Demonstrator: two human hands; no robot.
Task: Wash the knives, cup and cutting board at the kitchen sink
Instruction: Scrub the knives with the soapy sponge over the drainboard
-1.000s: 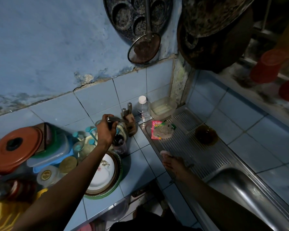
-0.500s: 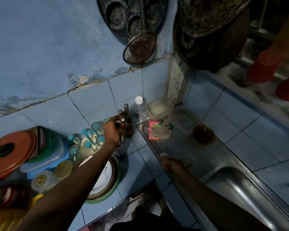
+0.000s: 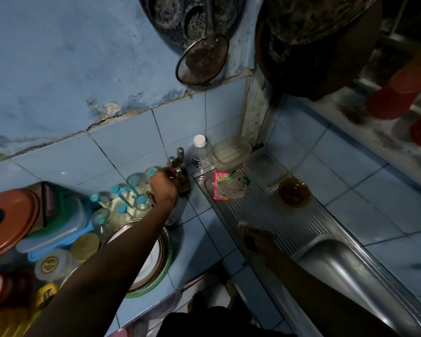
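Two bare arms reach over a blue-tiled counter. At the back wall, the left hand (image 3: 164, 184) is closed around a metal knife handle (image 3: 178, 169) at the knife block (image 3: 184, 183), where two further handles (image 3: 180, 153) stand upright. Resting on the ribbed steel drainboard (image 3: 289, 215) beside the sink basin (image 3: 345, 271), the right hand (image 3: 255, 237) lies in shadow; whether it grips anything cannot be told. Behind it on the drainboard sit a pink sachet (image 3: 220, 184) and an amber glass bowl (image 3: 294, 192). Stacked plates (image 3: 153, 259) lie under the left forearm, with a clear bottle (image 3: 199, 153) just right of the block.
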